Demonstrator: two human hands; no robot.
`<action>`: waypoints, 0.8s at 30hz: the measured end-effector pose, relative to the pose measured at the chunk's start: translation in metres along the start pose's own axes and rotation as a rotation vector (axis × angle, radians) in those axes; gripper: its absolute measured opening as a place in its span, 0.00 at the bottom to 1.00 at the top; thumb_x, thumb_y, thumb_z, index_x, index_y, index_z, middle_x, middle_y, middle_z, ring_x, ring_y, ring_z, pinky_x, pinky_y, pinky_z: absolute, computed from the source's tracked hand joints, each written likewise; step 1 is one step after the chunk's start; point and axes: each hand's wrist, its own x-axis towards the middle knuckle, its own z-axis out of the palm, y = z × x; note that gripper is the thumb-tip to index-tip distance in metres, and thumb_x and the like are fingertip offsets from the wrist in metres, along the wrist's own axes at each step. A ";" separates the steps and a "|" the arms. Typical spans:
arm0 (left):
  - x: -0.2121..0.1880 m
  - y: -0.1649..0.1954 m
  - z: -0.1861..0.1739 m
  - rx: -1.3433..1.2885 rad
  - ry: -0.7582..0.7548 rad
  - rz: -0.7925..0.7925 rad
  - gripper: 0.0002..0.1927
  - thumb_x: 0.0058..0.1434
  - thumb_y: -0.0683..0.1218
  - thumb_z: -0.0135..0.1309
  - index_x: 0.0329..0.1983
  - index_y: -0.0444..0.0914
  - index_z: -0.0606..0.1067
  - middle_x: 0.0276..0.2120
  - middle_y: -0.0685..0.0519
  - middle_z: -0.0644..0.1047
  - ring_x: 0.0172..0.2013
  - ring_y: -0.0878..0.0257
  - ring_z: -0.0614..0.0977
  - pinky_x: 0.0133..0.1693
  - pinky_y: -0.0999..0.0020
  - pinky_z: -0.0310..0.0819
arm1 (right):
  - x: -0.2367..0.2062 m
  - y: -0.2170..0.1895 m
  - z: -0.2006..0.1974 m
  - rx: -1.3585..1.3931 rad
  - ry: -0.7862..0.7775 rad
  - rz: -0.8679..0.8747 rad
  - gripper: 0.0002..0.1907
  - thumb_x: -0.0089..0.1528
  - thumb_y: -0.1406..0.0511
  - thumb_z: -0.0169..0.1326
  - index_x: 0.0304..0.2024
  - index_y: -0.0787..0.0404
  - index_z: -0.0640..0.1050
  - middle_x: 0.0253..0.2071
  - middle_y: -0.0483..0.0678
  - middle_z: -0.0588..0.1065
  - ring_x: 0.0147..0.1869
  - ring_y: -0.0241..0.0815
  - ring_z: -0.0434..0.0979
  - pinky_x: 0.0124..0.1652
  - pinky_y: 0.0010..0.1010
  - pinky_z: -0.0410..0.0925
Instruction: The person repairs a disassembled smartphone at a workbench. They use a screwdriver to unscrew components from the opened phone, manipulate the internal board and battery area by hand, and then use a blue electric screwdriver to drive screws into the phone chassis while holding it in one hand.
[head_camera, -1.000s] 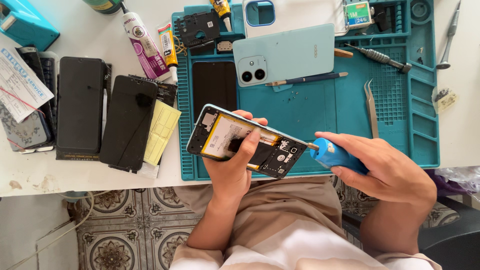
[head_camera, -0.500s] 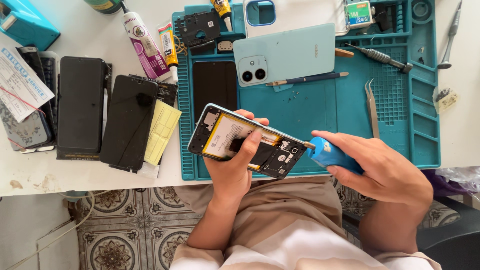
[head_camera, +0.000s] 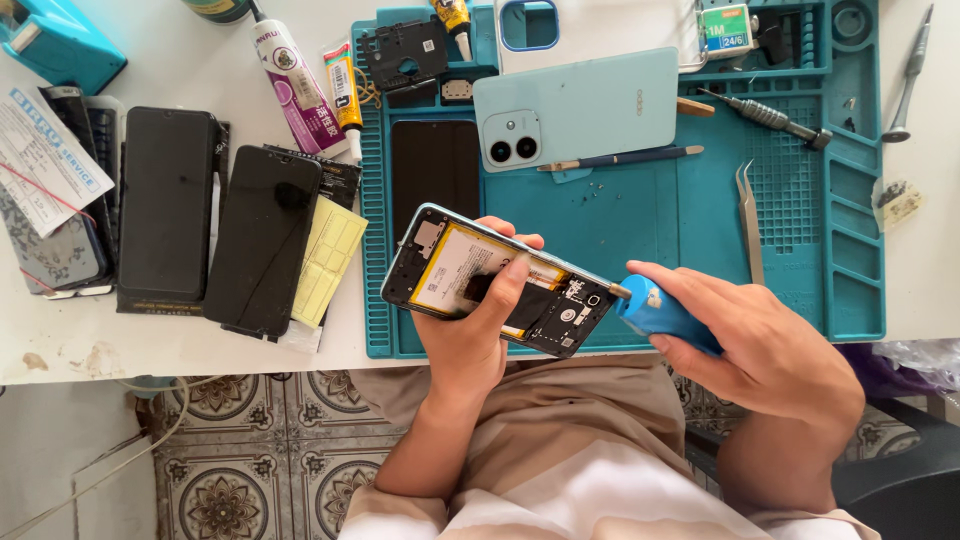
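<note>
My left hand (head_camera: 470, 330) clamps the opened phone (head_camera: 500, 285), right hand (head_camera: 770, 350) gripping the blue screwdriver (head_camera: 660, 312), tip at the phone's edge: screw work, I judge, needing steady aim.

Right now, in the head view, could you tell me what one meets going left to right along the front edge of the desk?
Black phone → second black phone → yellow pad → left hand holding the opened phone → blue electric screwdriver → right hand.

We note both forearms bare, no sleeves reaching wrists. Left hand (head_camera: 470, 325) and right hand (head_camera: 770, 350): no rings, watch or gloves seen. Tan trousers (head_camera: 590, 430); pale, whitish shirt hem (head_camera: 560, 505) below.
</note>
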 end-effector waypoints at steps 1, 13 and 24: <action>0.000 0.000 0.000 0.013 0.001 0.005 0.15 0.65 0.29 0.56 0.53 0.31 0.72 0.51 0.46 0.76 0.51 0.52 0.84 0.53 0.55 0.81 | -0.001 -0.001 0.000 -0.010 -0.006 0.022 0.35 0.56 0.64 0.60 0.65 0.62 0.67 0.43 0.55 0.78 0.41 0.60 0.78 0.37 0.43 0.70; 0.001 0.001 0.000 -0.023 -0.009 -0.019 0.15 0.65 0.29 0.56 0.54 0.31 0.72 0.51 0.46 0.76 0.50 0.53 0.84 0.52 0.54 0.82 | 0.000 -0.006 0.002 -0.026 -0.015 0.053 0.36 0.55 0.63 0.59 0.65 0.62 0.66 0.44 0.56 0.77 0.40 0.60 0.78 0.36 0.43 0.71; 0.000 0.002 0.000 -0.029 -0.012 -0.046 0.15 0.65 0.29 0.56 0.53 0.30 0.72 0.52 0.45 0.76 0.50 0.52 0.84 0.51 0.55 0.82 | -0.005 0.000 0.001 -0.013 -0.030 0.081 0.36 0.54 0.64 0.61 0.65 0.61 0.67 0.43 0.55 0.78 0.39 0.58 0.79 0.37 0.40 0.71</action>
